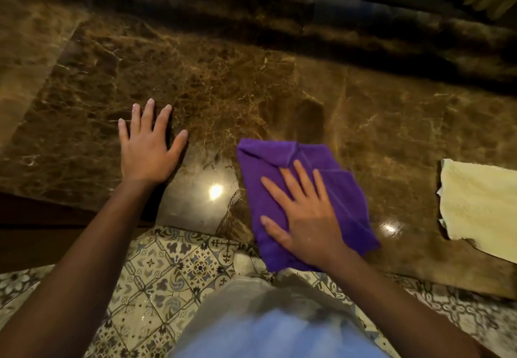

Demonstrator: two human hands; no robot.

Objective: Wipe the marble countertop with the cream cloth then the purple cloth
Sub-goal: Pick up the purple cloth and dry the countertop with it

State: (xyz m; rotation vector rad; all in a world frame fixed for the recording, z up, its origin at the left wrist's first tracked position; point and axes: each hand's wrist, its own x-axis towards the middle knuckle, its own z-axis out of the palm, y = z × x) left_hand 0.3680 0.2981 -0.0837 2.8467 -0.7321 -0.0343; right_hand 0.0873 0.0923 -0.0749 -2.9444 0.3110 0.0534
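Pressure matters: right hand (305, 217), flat and open on purple cloth (305, 198), should sweep overlapping passes toward twelve o'clock; left hand (148, 147), spread empty on marble worktop (223, 77), braces; cream cloth (478, 209) lies at three o'clock.

A home kitchen or bathroom: polished brown marble counter (223, 77) at 12 o'clock, patterned floor tiles (156, 273) at 6.

We see the purple cloth (296, 189) folded and rumpled, lying flat near the front edge of the glossy brown marble tabletop (223, 77), while the cream cloth (481, 206) (pale, nubby, partly cut off by the frame) lies flat well apart at its right.
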